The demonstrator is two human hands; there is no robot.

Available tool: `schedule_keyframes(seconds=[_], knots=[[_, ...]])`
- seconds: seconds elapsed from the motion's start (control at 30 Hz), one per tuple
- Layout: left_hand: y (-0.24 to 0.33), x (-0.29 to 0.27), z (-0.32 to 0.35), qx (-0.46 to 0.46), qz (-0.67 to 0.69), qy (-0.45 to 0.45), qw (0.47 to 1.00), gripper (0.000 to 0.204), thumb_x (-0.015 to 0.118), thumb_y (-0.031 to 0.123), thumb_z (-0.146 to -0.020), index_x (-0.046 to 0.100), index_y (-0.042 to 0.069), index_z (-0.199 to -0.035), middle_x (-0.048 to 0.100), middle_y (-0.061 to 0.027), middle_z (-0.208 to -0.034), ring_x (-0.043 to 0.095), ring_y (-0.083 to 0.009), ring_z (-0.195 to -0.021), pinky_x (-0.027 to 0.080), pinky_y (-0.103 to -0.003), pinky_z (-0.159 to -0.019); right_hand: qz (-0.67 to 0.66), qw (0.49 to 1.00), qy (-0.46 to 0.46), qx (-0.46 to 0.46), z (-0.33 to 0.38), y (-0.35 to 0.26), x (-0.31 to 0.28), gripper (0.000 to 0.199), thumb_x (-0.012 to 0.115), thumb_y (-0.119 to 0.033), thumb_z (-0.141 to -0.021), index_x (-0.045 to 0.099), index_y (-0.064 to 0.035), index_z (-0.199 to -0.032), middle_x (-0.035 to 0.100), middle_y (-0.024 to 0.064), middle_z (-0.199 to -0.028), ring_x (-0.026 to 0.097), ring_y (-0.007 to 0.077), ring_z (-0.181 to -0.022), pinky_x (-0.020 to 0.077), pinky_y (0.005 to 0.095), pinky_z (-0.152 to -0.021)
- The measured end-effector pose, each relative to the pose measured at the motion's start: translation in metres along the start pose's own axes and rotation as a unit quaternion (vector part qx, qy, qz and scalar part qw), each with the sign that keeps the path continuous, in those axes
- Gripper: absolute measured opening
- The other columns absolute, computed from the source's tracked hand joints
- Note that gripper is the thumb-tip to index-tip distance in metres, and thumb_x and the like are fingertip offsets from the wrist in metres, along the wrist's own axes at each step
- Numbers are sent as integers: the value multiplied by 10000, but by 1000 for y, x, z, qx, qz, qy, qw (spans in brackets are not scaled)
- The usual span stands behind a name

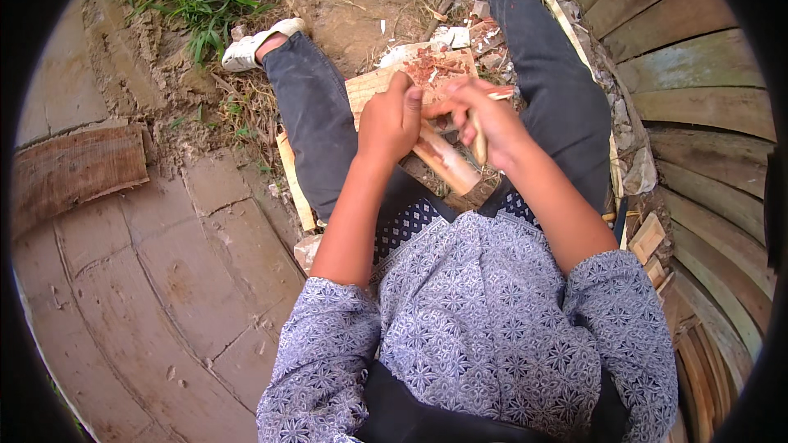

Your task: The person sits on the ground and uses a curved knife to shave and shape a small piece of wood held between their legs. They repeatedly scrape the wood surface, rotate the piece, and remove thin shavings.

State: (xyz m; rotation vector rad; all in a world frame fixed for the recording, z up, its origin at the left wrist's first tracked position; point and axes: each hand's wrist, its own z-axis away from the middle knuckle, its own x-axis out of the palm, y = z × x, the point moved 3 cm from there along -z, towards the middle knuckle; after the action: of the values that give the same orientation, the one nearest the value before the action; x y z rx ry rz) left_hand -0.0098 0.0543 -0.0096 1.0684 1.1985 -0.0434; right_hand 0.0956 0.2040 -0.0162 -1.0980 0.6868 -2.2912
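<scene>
Between my knees, my left hand [392,118] is closed, thumb uppermost, round one end of a reddish piece of wood [437,107]. My right hand [496,128] is wrapped round a pale, smooth wooden handle [478,141], close beside it. The tool's working end is hidden by my fingers. Below both hands a thick, pale brown length of wood [450,162] slants toward my lap; whether either hand touches it I cannot tell. Beyond them lies a light wooden board [369,92], strewn with reddish shavings [435,64].
A wall of wooden planks [698,107] curves along the right, with cut wood pieces [648,239] at its foot. Muddy paving [156,279] spreads at the left, where a brown plank [78,172] lies. Grass [209,0] grows at the far left, and rubble surrounds the board.
</scene>
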Motion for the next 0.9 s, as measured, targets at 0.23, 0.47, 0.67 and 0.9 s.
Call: schedule_keyframes(seconds=[0.23, 0.47, 0.67, 0.9], knots=[[-65, 6, 37, -122, 140, -15, 982, 667, 203, 593, -1089, 565, 37, -1029, 608, -228, -781, 625, -439, -800, 487, -473, -798, 223, 938, 26, -265, -15, -95, -23, 773, 805, -399, -886, 454, -3, -1450, 652, 160, -1247, 606, 48, -679, 477, 201, -499], [-76, 0, 19, -203, 339, -18, 918, 806, 123, 714, -1047, 578, 51, -985, 597, -59, -754, 554, -157, -708, 441, -298, -716, 340, 939, -59, 12, -2, 8, -8, 974, 769, -587, -865, 395, -14, -1557, 668, 248, -1275, 521, 56, -555, 429, 230, -451], [-70, 3, -22, -236, 207, -26, 949, 734, 252, 627, -1081, 582, -29, -1082, 660, -201, -973, 632, -320, -929, 503, -409, -841, 242, 953, -142, 110, 23, 58, 13, 476, 641, -415, -1013, 559, -76, -1338, 757, 86, -899, 559, 17, -530, 357, 181, -403], [21, -20, 58, 20, 121, 20, 992, 480, 858, 212, -799, 614, 13, -1161, 630, -128, -1091, 649, -280, -992, 526, -386, -818, 129, 988, 1, 80, -4, 60, -5, 386, 584, -410, -1049, 613, -65, -1220, 691, 18, -858, 533, 43, -539, 405, 195, -426]])
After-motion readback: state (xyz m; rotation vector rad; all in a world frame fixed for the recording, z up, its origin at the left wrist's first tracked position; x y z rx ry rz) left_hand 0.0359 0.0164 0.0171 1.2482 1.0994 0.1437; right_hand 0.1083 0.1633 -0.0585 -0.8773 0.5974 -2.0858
